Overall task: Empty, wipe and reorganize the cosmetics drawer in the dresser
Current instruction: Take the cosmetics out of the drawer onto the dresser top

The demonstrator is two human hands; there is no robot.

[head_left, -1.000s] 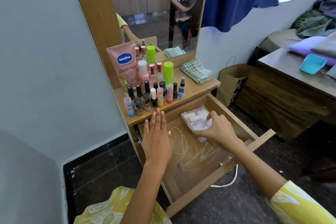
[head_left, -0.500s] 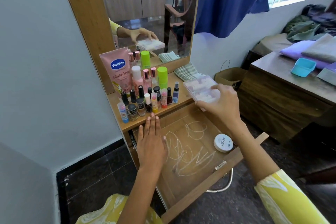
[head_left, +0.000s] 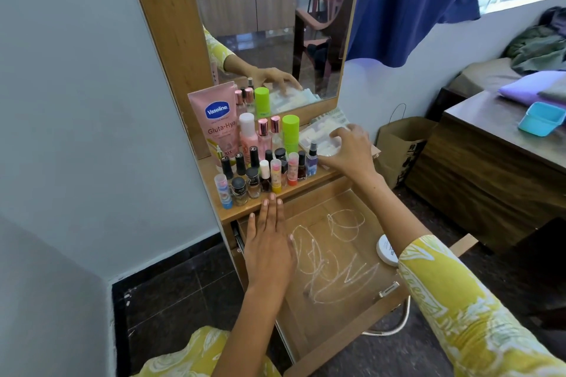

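Note:
The wooden drawer (head_left: 352, 324) stands pulled out, its floor smeared with white scribbled streaks. A white round jar (head_left: 386, 249) lies at its right side, partly behind my sleeve. My left hand (head_left: 269, 242) rests flat, fingers straight, on the drawer's left edge. My right hand (head_left: 349, 150) grips a clear plastic compartment box (head_left: 318, 131) on the dresser top, over the striped cloth (head_left: 337, 115). Several nail polish bottles (head_left: 254, 177), lip balms, pink bottles, green tubes (head_left: 290, 131) and a pink Vaseline tube (head_left: 219, 124) crowd the dresser top's left half.
A mirror (head_left: 275, 24) backs the dresser top. A brown paper bag (head_left: 401, 144) stands on the floor to the right, beside a dark wooden table (head_left: 490, 156) carrying a teal container (head_left: 541, 118). A blue curtain (head_left: 413, 0) hangs above. The grey wall is close on the left.
My right hand lifted the clear compartment box out of the drawer and carried it up onto the dresser top's right side. That uncovered the white round jar. My left hand stayed put.

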